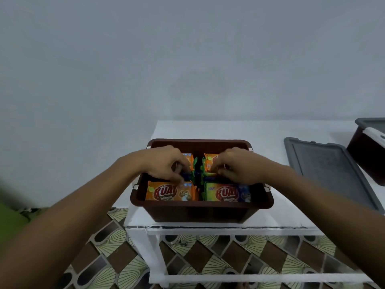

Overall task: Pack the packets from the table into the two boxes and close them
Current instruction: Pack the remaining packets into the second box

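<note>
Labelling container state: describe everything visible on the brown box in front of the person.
The brown box is a rectangular, plastic-looking tub with rounded corners, a flared rim and small white tabs at the rim. It is lidless and upright, at the left end of the white table. Packets stand inside in two rows, mostly orange, some green. The left hand and right hand reach in from above, fingers curled on packets.

Fingertips of left hand (164,163) and right hand (235,165) buried among the packets (227,192), grip unclear, far packets mostly covered under both palms, second box (362,155) beyond the right hand cut by the frame edge, green blur (8,213) outside the left forearm unidentifiable
</note>
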A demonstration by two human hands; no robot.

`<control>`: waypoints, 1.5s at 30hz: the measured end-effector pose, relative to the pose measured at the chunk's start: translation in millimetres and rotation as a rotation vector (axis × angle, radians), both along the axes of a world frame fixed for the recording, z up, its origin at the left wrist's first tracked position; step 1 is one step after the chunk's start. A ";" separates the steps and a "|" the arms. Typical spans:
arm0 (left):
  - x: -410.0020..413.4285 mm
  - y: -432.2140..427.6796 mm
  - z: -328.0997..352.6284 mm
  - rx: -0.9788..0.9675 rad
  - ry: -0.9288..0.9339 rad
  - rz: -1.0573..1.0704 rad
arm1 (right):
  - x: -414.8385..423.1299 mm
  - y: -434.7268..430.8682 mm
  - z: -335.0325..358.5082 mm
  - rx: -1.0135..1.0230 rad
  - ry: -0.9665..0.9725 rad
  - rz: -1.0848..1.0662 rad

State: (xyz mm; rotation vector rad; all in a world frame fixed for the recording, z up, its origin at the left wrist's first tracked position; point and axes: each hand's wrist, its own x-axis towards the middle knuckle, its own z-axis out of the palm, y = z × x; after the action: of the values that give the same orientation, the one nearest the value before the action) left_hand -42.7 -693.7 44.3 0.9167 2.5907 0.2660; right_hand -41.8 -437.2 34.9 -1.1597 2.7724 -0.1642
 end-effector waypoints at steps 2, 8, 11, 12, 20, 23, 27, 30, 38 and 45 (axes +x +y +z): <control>-9.8 0.6 -2.7 0.062 0.161 0.008 | -10.7 -6.9 3.1 0.020 0.125 0.037; -27.4 15.8 -16.8 -0.162 0.230 -0.087 | -30.6 -32.4 -5.9 0.387 0.063 0.153; -28.2 15.6 -20.1 -0.222 0.327 -0.099 | -36.1 -28.8 -7.3 0.395 0.148 0.172; -27.3 14.5 -22.1 -0.223 0.346 -0.099 | -37.1 -27.4 -9.6 0.380 0.146 0.170; -30.8 20.6 -33.6 -0.214 0.466 -0.088 | -40.5 -2.8 -13.4 0.342 0.163 0.170; -40.5 33.9 -32.2 -0.221 0.470 -0.070 | -50.8 7.9 -4.8 0.364 0.146 0.124; -54.0 54.0 -31.0 -0.221 0.487 -0.093 | -61.6 16.7 3.7 0.444 0.142 0.045; -64.8 63.9 -30.2 -0.244 0.507 -0.142 | -66.7 24.0 -7.4 0.453 0.125 0.030; -76.3 73.1 -25.6 -0.399 0.512 -0.265 | -80.5 45.4 -16.4 0.152 -0.028 -0.021; -78.6 73.4 -28.0 -0.462 0.490 -0.316 | -76.1 49.3 -18.2 0.137 0.011 -0.079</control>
State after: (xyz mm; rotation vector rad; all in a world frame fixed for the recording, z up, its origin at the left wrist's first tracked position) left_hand -121.3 -620.4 16.3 1.3020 2.6740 -0.6943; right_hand -117.8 -387.9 16.6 -1.0224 2.7902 0.0237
